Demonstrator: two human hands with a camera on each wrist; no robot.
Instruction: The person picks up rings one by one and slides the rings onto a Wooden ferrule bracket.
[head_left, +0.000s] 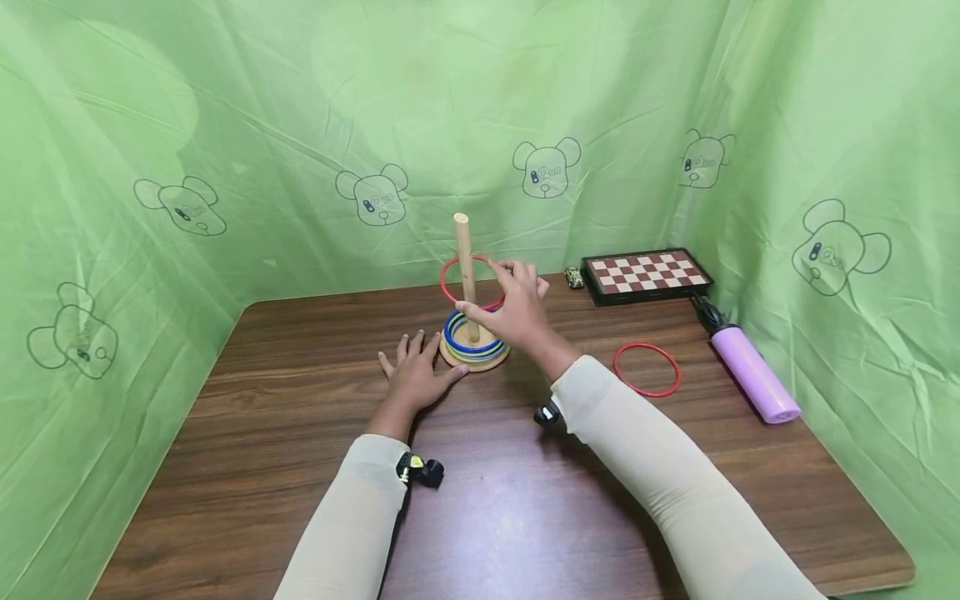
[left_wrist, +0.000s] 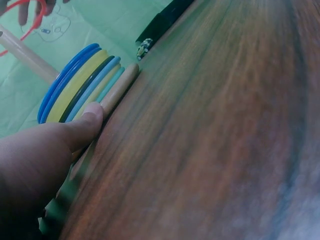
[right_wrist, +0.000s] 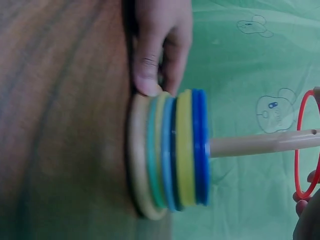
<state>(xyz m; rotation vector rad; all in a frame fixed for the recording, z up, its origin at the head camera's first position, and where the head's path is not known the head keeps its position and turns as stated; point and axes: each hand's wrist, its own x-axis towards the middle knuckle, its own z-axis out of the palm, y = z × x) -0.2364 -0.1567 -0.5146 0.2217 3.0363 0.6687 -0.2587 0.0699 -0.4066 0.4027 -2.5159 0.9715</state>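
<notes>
A wooden peg stands upright on a round wooden base. Blue, yellow, black, light blue and green rings lie stacked around its foot. With thumb and fingers, my right hand pinches a red ring above the stack; the ring appears to surround the peg. My left hand rests at the base's left side with its fingers spread on the table. Its thumb touches the base's edge, as the left wrist view shows.
A second red ring lies on the wooden table to the right. Beyond it are a purple hand pump, a checkered board and a tiny toy car. Green curtains hang around the table.
</notes>
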